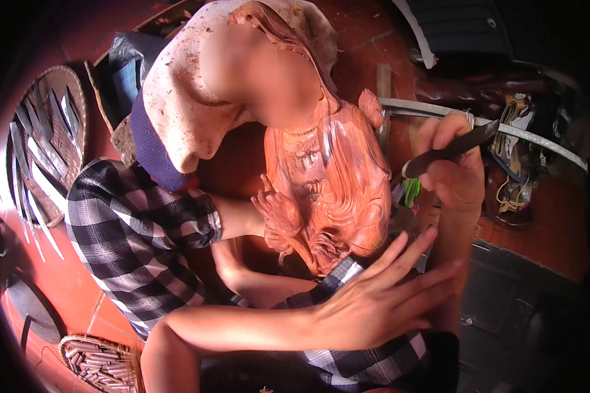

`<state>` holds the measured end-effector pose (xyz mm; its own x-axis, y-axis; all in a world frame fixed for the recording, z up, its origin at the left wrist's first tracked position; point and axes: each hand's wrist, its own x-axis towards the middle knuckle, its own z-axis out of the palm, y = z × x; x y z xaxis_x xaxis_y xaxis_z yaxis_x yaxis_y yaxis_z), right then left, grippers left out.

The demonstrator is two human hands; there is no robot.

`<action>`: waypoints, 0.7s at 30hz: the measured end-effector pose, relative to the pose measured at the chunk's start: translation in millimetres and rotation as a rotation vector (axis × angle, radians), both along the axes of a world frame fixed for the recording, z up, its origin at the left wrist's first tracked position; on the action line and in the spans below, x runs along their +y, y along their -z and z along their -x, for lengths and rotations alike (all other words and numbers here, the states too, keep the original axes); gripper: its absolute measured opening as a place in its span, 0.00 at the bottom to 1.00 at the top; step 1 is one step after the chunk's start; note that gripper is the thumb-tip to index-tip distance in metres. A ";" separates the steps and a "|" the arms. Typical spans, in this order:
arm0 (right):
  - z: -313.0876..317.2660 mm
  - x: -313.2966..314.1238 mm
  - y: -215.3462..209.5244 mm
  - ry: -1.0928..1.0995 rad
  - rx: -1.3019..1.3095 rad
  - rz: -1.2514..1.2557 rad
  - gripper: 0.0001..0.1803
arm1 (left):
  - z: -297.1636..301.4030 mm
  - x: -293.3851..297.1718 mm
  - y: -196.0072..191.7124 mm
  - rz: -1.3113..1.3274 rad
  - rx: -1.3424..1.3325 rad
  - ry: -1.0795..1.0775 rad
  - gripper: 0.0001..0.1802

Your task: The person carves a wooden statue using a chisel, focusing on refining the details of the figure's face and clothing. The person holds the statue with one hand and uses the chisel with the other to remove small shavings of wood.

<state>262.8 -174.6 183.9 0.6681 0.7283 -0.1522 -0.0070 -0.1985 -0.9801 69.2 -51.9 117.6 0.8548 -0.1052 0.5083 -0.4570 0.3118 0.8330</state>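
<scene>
A reddish wooden statue (347, 177) of a robed figure lies tilted in the middle, its upper part on a beige cloth (177, 98) strewn with wood chips. My right hand (455, 157) is raised to the right of the statue, fingers closed round a slim dark tool with a pointed end (447, 152); its exact kind is unclear. Below the statue, my left hand (380, 295) is held with fingers spread and nothing in it, crossing in front of my right forearm. A plaid sleeve (131, 229) with a bare forearm reaches the statue's left side; the hand is hidden.
On the left, a woven tray (65, 82) bears several metal blades. A basket (64, 357) of short brownish rods stands at the lower left, below a dark rounded object (36, 308). A pale curved strip (537, 139) crosses clutter on the right, above a dark case (498, 288).
</scene>
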 end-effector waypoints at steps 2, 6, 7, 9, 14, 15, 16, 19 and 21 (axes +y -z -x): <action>4.2 11.2 10.7 0.073 -0.005 0.005 0.12 | -17.0 -2.3 -1.6 -0.054 -0.012 -0.071 0.42; 23.5 31.5 7.8 0.227 -0.157 0.234 0.07 | -37.3 -6.0 -15.0 -0.091 0.083 -0.160 0.46; 30.3 35.6 5.6 0.266 -0.126 0.282 0.07 | -42.6 -6.6 -14.4 -0.109 0.107 -0.197 0.47; 33.3 35.2 12.1 0.269 -0.165 0.326 0.05 | -49.0 -6.5 -11.9 -0.095 0.148 -0.251 0.47; 37.6 45.9 13.8 0.397 -0.151 0.319 0.03 | -65.8 -11.2 -4.0 -0.088 0.136 -0.333 0.45; 38.0 49.0 14.1 0.454 -0.138 0.300 0.03 | -70.2 -11.8 -3.6 -0.068 0.135 -0.327 0.46; 35.4 46.0 14.1 0.336 -0.181 0.342 0.04 | -74.1 -10.0 -3.7 -0.052 0.134 -0.332 0.46; 39.4 42.6 5.8 0.177 -0.312 0.466 0.05 | -54.5 -1.2 -12.8 -0.098 0.152 -0.293 0.46; 40.1 46.1 -1.6 0.254 -0.338 0.403 0.06 | -70.5 -10.1 -14.1 -0.029 0.131 -0.314 0.47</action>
